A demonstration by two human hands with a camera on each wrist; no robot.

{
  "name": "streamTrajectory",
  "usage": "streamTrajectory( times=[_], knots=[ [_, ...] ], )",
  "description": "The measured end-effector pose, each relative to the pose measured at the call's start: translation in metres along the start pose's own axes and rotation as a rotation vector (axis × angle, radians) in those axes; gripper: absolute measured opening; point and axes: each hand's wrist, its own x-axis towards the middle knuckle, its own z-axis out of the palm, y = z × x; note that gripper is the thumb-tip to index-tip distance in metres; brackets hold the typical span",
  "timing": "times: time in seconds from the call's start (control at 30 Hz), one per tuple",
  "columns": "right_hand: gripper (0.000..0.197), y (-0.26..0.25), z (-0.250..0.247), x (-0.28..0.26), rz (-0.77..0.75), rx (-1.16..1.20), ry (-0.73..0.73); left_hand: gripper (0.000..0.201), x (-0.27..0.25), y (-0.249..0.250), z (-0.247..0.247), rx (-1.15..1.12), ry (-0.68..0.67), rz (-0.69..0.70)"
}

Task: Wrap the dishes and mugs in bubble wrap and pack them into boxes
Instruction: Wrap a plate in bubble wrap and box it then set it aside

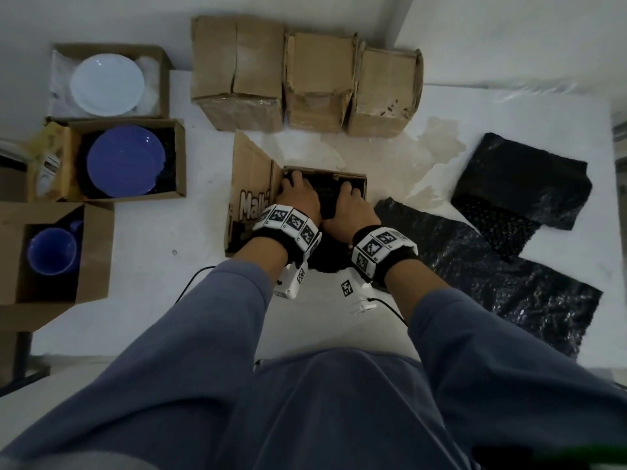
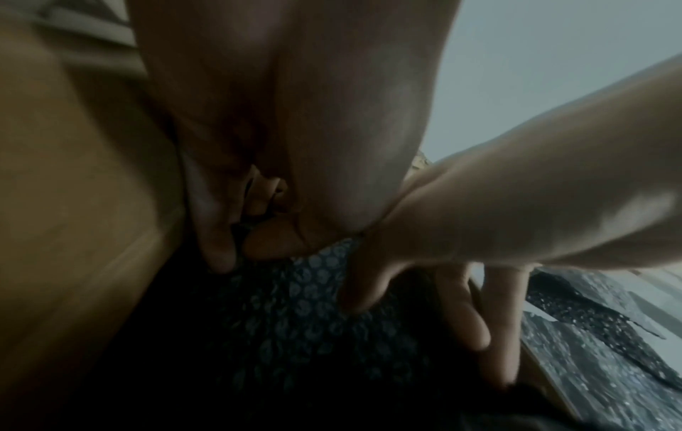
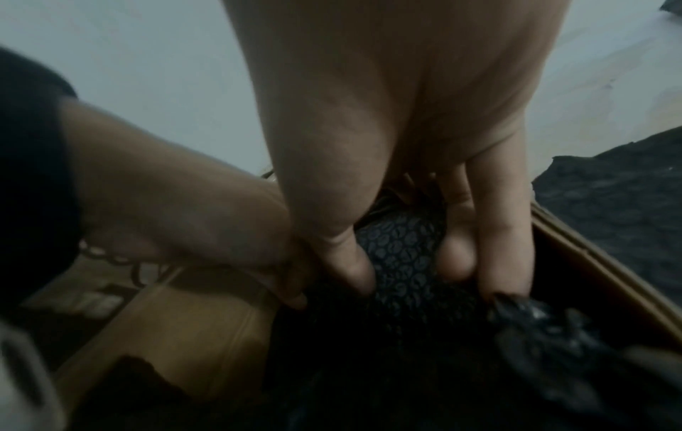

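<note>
An open cardboard box [image 1: 360,180] with a printed flap [image 1: 252,174] stands in the middle of the white surface. Inside it lies a bundle wrapped in black bubble wrap [image 1: 322,198]; what it holds is hidden. My left hand [image 1: 297,189] grips the bundle's left side, fingers curled down along the box wall [image 2: 73,204]. My right hand [image 1: 346,198] grips its right side. In the right wrist view the thumb and fingers of the right hand [image 3: 406,280] straddle the bundle [image 3: 402,248]. The left wrist view shows my left hand [image 2: 236,253] on the same wrap [image 2: 295,306].
At the left, open boxes hold a white plate [image 1: 107,84], a blue plate [image 1: 125,161] and a blue mug [image 1: 52,251]. Three closed boxes [image 1: 319,83] line the back. Black bubble wrap sheets [image 1: 519,181] [image 1: 492,276] lie to the right.
</note>
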Motion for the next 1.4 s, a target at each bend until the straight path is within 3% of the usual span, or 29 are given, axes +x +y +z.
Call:
streamTrajectory(
  times=[0.2, 0.37, 0.5, 0.7, 0.87, 1.13, 1.4],
  knots=[
    [0.05, -0.016, -0.003, 0.004, 0.097, -0.103, 0.013, 0.047, 0.005, 0.004, -0.007, -0.057, -0.046, -0.051],
    [0.041, -0.019, -0.002, 0.005, 0.131, -0.108, 0.042, 0.05, 0.003, 0.009, -0.007, -0.054, -0.074, -0.071],
    [0.064, -0.013, 0.0, 0.001, 0.059, -0.115, -0.001, 0.048, -0.002, -0.001, -0.002, -0.067, 0.018, 0.003],
    [0.091, 0.001, 0.005, -0.005, -0.046, -0.034, 0.014, 0.087, -0.01, -0.01, 0.014, -0.07, 0.039, 0.11],
    [0.09, 0.001, 0.006, -0.002, -0.035, -0.076, -0.009, 0.082, -0.005, -0.007, 0.012, -0.019, 0.038, 0.084],
    [0.08, -0.004, 0.007, 0.005, 0.018, -0.115, 0.022, 0.05, 0.001, 0.0, 0.014, -0.017, 0.118, 0.0],
    [0.073, -0.005, 0.009, 0.004, 0.014, -0.11, 0.038, 0.064, 0.001, 0.002, 0.007, -0.067, 0.132, 0.002]
  ],
)
